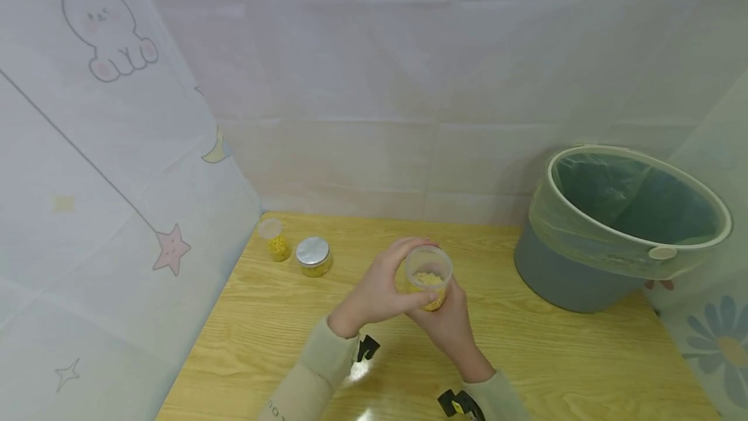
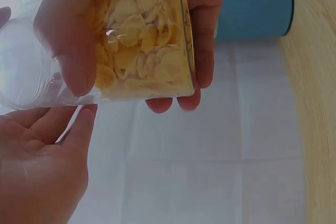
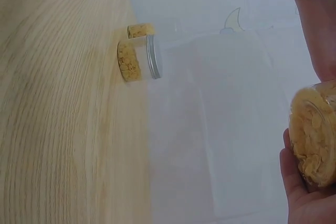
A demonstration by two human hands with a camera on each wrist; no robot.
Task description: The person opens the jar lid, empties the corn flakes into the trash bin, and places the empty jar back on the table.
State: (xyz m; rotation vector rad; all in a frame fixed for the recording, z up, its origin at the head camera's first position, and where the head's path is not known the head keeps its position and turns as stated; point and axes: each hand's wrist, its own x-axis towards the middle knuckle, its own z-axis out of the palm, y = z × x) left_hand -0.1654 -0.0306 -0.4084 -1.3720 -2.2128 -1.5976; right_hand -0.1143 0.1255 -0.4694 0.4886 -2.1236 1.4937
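Both hands hold a clear plastic jar of yellow corn flakes, tilted toward the head camera. My left hand grips the upper part from the left, its thumb across the near side and its fingers round the far side. From the right, my right hand holds the lower part; in the left wrist view its thumb and fingers wrap the jar. Flakes fill the lower part. Whether a clear lid covers the round mouth, I cannot tell. The right wrist view shows the jar's base above the right palm.
At the table's back left stand a silver-lidded jar and a narrower clear container, both with yellow contents. A grey-blue bin with a liner stands at the right. Printed sheets hang behind the wooden table.
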